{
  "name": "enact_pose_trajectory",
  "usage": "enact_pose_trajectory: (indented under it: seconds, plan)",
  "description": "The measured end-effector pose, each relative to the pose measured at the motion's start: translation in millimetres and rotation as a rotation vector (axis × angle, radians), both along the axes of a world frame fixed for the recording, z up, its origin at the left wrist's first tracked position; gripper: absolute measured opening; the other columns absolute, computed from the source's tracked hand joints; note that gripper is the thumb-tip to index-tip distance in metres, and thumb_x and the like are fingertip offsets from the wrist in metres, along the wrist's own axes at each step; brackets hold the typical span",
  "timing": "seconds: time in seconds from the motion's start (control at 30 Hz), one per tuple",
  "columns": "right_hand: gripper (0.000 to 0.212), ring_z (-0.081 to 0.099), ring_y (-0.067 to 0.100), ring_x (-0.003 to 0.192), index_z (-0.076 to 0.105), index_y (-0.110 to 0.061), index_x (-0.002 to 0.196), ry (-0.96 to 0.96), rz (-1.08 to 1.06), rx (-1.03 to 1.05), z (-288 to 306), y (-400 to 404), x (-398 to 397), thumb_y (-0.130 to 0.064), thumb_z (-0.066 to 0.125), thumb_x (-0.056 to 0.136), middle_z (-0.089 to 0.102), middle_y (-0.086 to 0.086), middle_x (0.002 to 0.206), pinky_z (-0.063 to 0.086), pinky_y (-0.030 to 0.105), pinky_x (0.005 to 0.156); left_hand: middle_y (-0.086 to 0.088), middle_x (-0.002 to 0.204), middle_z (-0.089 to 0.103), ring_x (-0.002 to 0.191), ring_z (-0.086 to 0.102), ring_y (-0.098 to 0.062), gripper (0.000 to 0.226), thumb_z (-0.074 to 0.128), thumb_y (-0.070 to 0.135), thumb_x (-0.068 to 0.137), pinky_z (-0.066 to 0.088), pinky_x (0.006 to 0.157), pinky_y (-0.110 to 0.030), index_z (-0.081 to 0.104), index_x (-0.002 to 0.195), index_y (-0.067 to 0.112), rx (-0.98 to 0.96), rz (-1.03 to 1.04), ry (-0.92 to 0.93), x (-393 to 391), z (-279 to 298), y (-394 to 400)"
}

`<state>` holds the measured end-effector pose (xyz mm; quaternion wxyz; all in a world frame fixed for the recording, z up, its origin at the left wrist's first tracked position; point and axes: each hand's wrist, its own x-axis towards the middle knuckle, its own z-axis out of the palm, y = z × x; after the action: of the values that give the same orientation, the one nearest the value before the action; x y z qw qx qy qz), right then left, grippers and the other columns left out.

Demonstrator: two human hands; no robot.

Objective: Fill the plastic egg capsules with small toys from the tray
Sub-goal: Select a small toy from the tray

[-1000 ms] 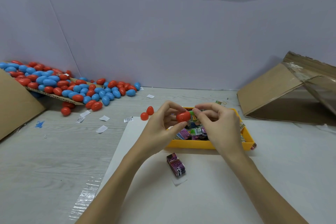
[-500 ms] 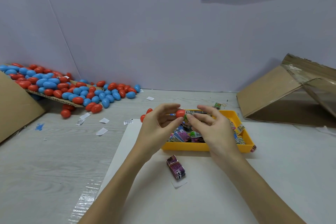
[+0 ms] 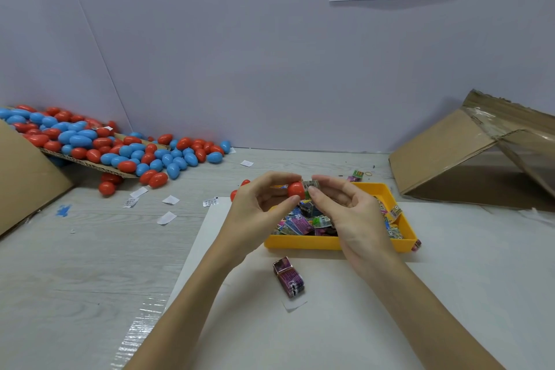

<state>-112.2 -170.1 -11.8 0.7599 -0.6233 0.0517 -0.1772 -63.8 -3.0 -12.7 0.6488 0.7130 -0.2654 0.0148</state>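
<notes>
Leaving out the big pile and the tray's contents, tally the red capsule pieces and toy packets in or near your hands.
Red capsule piece pinched in the left hand: 1
Red capsule pieces behind that hand: 2
Toy packet pinched in the right hand: 1
Purple toy packet on the white sheet before the yellow tray: 1
Total: 5

Soft, even light is filling the scene from overhead, and the desk (image 3: pixel 90 249) and wall are showing bright without harsh contrast. A strip of clear tape (image 3: pixel 141 330) near the left is glinting. The cardboard box (image 3: pixel 468 156) at far right is casting a dark shadow beneath itself. Wide-angle distortion is bending lines toward the edges, and fine print is looking blurred.
</notes>
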Motion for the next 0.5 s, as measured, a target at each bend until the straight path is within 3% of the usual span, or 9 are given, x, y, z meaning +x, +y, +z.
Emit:
enact_pose_trajectory:
  seconds: [0.5]
  plan:
    - [0.017,0.075,0.005,0.095,0.077,-0.024,0.102,-0.030,-0.018,-0.093,2.8,2.2,-2.5,-0.020,0.082,0.086,0.080,-0.008,0.097,0.057,0.015,0.078,0.006,0.115,0.076,0.110,0.072,-0.014,0.031,0.074,0.009,0.094,0.058,0.097,-0.029,0.071,0.124,0.018,-0.005,-0.004,-0.046,1.3,-2.2,0.7]
